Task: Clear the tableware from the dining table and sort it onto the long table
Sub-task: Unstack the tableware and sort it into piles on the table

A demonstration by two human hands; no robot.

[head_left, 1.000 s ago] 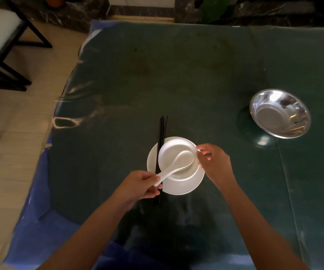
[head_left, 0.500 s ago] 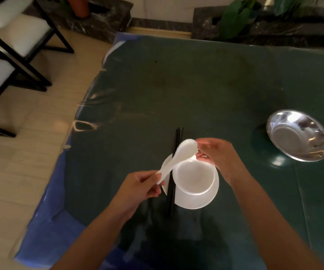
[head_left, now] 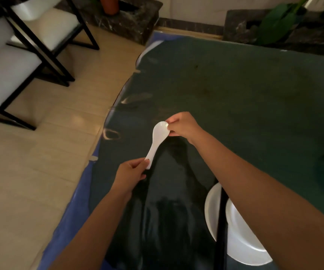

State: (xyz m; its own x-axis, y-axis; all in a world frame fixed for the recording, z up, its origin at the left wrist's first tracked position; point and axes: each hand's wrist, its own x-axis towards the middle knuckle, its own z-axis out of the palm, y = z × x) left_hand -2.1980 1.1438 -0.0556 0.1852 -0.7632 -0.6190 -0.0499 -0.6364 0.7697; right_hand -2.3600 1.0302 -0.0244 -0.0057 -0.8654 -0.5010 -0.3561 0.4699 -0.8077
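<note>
A white ceramic spoon [head_left: 157,140] hangs in the air over the dark green dining table [head_left: 245,84]. My left hand [head_left: 131,175] pinches the end of its handle. My right hand [head_left: 184,125] grips the rim of its scoop from the right. Under my right forearm, at the lower right, a white plate [head_left: 211,209] lies on the table with a white bowl [head_left: 243,242] on it. Black chopsticks [head_left: 220,227] lie across the plate's left part. The forearm hides part of the bowl and plate.
The table's left edge, with a blue cover [head_left: 79,207] hanging down, runs diagonally past my left arm. Beyond it is tan tiled floor [head_left: 30,172]. Black-framed chairs with white seats [head_left: 11,75] stand at the upper left. Potted plants [head_left: 278,22] and a dark marble ledge line the far wall.
The spoon has left the bowl and risen, now held at both ends. My right hand moved from the bowl's rim to the spoon's scoop. The view swung left; the steel bowl is out of frame.
</note>
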